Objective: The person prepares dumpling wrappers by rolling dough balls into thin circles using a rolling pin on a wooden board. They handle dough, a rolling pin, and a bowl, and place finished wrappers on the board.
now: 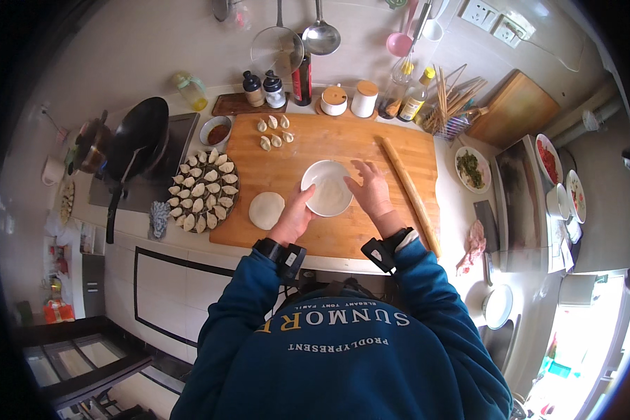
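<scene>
Wooden board (357, 142): left grip (294, 220) holds bowl (322, 172) well inside edges.

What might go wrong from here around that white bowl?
The white bowl might tip and spill its pale contents: the left hand holds it, while the right hand has spread fingers. The left hand could brush the flattened dough close beside it. The rolling pin near the right hand might roll if bumped.

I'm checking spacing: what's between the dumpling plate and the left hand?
In the head view, a round dough sheet lies between the dumpling plate and left hand.
</scene>
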{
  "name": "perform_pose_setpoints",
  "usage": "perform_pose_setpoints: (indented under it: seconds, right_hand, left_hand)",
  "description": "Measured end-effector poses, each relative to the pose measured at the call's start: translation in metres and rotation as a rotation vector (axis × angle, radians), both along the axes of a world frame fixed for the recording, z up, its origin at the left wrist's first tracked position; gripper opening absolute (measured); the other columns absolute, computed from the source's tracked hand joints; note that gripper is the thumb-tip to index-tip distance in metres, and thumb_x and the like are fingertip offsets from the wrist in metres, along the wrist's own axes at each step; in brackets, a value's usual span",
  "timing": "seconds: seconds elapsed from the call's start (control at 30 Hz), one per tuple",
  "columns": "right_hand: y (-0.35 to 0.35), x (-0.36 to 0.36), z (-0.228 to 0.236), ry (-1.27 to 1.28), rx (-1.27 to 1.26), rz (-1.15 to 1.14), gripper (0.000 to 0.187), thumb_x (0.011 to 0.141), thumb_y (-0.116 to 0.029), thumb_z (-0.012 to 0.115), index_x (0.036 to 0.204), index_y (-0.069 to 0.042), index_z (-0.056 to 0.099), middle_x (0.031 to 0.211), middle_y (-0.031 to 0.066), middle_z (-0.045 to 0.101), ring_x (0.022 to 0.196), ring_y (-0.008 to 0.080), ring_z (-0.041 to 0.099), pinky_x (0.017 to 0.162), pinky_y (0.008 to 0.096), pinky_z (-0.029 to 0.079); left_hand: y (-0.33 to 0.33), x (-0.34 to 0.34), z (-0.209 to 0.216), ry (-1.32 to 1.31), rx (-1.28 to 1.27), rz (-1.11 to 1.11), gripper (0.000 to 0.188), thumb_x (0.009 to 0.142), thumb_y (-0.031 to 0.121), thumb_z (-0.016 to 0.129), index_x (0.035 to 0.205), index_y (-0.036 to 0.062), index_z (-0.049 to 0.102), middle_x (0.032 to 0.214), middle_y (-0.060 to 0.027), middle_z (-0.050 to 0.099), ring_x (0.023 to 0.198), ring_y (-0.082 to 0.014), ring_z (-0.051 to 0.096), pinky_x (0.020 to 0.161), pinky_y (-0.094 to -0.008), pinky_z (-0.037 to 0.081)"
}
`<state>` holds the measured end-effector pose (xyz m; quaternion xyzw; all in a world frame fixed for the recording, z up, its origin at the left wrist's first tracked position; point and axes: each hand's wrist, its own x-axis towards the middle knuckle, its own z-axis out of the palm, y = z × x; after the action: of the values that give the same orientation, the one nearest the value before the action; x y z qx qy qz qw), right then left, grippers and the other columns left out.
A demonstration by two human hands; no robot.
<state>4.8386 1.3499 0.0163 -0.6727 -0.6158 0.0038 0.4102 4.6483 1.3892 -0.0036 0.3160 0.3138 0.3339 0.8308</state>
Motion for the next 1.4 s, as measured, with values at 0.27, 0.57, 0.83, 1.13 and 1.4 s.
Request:
perform_pose_setpoints:
  seconds: [0.27,0.57,0.83,1.13,1.4]
  right_hand:
    - [0.025,-0.027,-0.073,-0.396,-0.16,0.511,0.036,0.083,-0.025,0.059,0.106,0.002,0.06,0.108,0.0248,0.058,0.095,0.0396,0.059,0.084,0.0447,0.049]
    - [0.032,-0.036,-0.092,1.295,-0.805,0.506,0.02,0.086,-0.015,0.055,0.098,0.0,0.059,0.093,0.0164,0.064,0.086,0.0329,0.063,0.077,0.0398,0.051]
    - [0.037,-0.03,-0.041,1.08,-0.696,0.487,0.016,0.083,-0.01,0.065,0.09,0.005,0.063,0.086,0.0098,0.064,0.071,0.0179,0.063,0.06,0.029,0.055]
    - [0.041,0.007,0.019,1.103,-0.566,0.305,0.02,0.082,-0.003,0.063,0.094,0.012,0.064,0.086,0.0134,0.066,0.072,0.0201,0.065,0.063,0.0264,0.057]
    - [0.004,0.055,0.023,0.612,-1.066,0.17,0.016,0.081,0.002,0.058,0.092,0.009,0.067,0.072,0.0167,0.066,0.072,0.0242,0.068,0.063,0.0309,0.056]
  left_hand:
    - [-0.036,0.027,-0.026,0.255,0.117,0.238,0.062,0.091,0.05,0.056,0.133,0.0081,0.037,0.121,-0.0114,0.052,0.109,-0.0219,0.055,0.07,-0.0356,0.057]
    - [-0.05,0.013,-0.01,0.294,0.073,0.176,0.067,0.091,0.057,0.05,0.137,0.0132,0.031,0.131,-0.0133,0.042,0.121,-0.0279,0.045,0.08,-0.0423,0.053]
    - [-0.033,-0.012,-0.009,0.123,0.073,0.185,0.052,0.096,0.05,0.046,0.134,0.015,0.037,0.127,-0.007,0.05,0.113,-0.0181,0.054,0.086,-0.0378,0.052]
    - [-0.004,-0.006,-0.009,0.029,0.006,0.117,0.057,0.098,0.049,0.04,0.137,0.0087,0.034,0.132,-0.0128,0.05,0.116,-0.028,0.055,0.085,-0.0472,0.053]
    - [0.07,-0.028,-0.01,-0.051,-0.008,0.155,0.059,0.098,0.048,0.04,0.139,0.0057,0.033,0.134,-0.0129,0.049,0.12,-0.0266,0.052,0.092,-0.0455,0.05]
